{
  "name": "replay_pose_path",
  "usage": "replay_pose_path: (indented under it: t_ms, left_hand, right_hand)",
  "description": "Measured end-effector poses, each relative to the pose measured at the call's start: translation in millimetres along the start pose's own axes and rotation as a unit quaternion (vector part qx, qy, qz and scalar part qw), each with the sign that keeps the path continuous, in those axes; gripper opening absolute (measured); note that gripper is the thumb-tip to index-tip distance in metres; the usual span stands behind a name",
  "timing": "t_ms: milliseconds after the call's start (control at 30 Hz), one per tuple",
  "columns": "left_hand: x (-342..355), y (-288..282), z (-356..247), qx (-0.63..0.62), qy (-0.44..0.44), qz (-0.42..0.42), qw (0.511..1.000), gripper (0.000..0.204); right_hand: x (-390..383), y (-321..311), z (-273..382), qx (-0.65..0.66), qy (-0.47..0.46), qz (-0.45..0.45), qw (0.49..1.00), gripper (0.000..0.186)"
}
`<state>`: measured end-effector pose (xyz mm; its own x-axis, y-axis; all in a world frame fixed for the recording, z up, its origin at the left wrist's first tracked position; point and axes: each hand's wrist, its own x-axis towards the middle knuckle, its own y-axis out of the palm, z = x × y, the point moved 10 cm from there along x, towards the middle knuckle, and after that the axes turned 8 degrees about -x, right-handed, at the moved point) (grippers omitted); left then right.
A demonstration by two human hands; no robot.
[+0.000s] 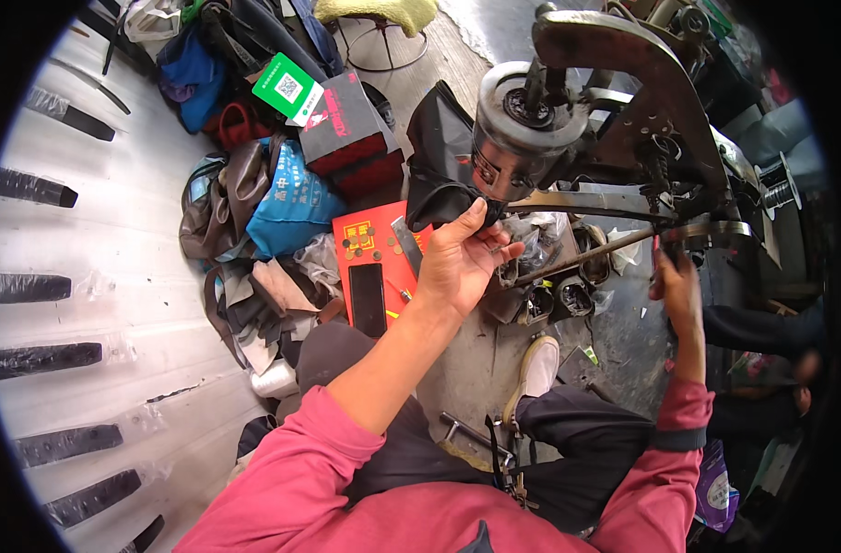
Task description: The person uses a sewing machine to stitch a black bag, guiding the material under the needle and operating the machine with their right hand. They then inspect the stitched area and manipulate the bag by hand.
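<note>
A black leather-like piece [441,129] hangs against the round metal head of a hand-cranked sewing machine [522,152]; its kind is hard to tell. My left hand [466,258] is at its lower edge, thumb up along the dark material and the other fingers curled, so it is closed on that edge. Part of the piece is hidden behind the machine head. At the right, my right hand [678,288] is closed around the machine's crank handle [656,251], below the metal wheel. That hand is slightly blurred.
A red box [351,230] carries coins, a dark phone [367,300] and a metal strip. Left of it lie a blue bag [291,203], leather scraps and a dark box [351,120]. Metal tins [572,297] sit below the machine arm. Another person's dark-clothed legs [761,332] show at right.
</note>
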<state>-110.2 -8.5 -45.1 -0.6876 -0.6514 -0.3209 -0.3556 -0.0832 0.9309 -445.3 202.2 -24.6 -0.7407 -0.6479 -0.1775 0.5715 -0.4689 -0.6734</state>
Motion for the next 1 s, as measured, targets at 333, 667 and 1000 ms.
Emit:
replay_pose_path:
  t_ms: [333, 667, 1000]
  left_hand:
    - [-1.0, 7.5, 1.5, -0.008, 0.002, 0.012, 1.000, 0.026]
    - [-2.6, 13.2, 1.9, -0.015, 0.000, 0.039, 0.999, 0.033]
    - [-1.7, 13.1, -0.5, 0.003, -0.002, 0.041, 0.999, 0.035]
  right_hand:
    - [42.3, -151.8, -24.5, -0.225, -0.113, -0.330, 0.910, 0.015]
    - [-7.7, -5.7, 18.6, -0.014, -0.016, -0.017, 1.000, 0.022]
    - [37.6, -150.1, -20.4, -0.210, -0.102, -0.311, 0.921, 0.024]
